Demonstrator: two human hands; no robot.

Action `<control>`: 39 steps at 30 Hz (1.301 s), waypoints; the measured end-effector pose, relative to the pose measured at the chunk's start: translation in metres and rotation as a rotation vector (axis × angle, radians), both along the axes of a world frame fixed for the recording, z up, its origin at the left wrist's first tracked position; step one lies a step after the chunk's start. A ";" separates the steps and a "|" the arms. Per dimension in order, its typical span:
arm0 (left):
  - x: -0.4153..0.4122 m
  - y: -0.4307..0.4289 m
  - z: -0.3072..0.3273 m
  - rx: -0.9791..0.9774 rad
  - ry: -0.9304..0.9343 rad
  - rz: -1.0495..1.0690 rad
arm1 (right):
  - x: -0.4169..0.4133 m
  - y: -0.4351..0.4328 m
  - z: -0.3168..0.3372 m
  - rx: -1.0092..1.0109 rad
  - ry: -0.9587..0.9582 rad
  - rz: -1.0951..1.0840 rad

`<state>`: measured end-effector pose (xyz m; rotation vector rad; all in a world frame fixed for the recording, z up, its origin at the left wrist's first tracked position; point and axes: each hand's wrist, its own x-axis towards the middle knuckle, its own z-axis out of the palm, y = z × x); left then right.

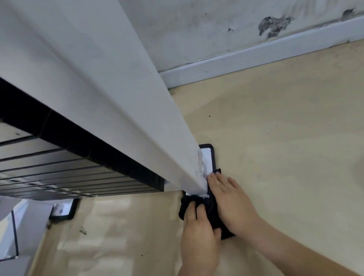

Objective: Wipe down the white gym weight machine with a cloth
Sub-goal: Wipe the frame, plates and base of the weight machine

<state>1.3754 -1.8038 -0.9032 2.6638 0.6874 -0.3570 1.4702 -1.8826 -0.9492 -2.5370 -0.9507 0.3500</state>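
The white gym weight machine (108,100) shows mainly as one long upright post, its long axis running from the upper left of the frame down to a foot at lower centre; there it meets a white foot plate (208,157) with a black rim, set on the pale floor (285,140). The dark cloth (212,214) is bunched against the base of the post, touching it; the left hand (197,234) grips the bunch from below in the picture, fingers bent into the fabric; the right hand (231,201) lies flat and spread on the cloth's right side, fingertips touching the post's lower edge beside the plate. Both hands are at the very bottom of the post, so nearly all its length lies up and to the left of them; a wipe along that axis probably suits the left hand, which holds the cloth. Black weight plates (37,168) are stacked at middle left; a scuffed wall (232,14) fills the upper right.
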 end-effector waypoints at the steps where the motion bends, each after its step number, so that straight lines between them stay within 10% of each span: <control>1: -0.006 0.002 -0.003 -0.001 0.028 -0.037 | -0.012 -0.007 0.002 0.045 -0.001 0.021; 8: -0.003 0.005 -0.007 0.084 -0.049 -0.099 | 0.069 0.022 -0.001 0.035 -0.050 -0.183; 12: 0.005 0.006 -0.007 0.014 -0.034 -0.018 | 0.040 0.035 0.002 0.441 0.221 -0.423; 19: 0.022 -0.001 0.037 -0.848 -0.335 0.823 | -0.024 0.046 0.052 1.113 1.065 -0.766; 26: 0.019 -0.016 0.084 -0.799 -0.741 0.756 | -0.023 0.033 0.103 1.106 0.887 -0.381; 33: 0.029 0.001 0.092 -0.609 -0.504 0.769 | -0.021 0.019 0.092 0.767 0.606 -0.182; 39: 0.019 0.001 0.139 -0.307 -0.675 0.587 | -0.026 0.029 0.148 0.749 0.499 -0.267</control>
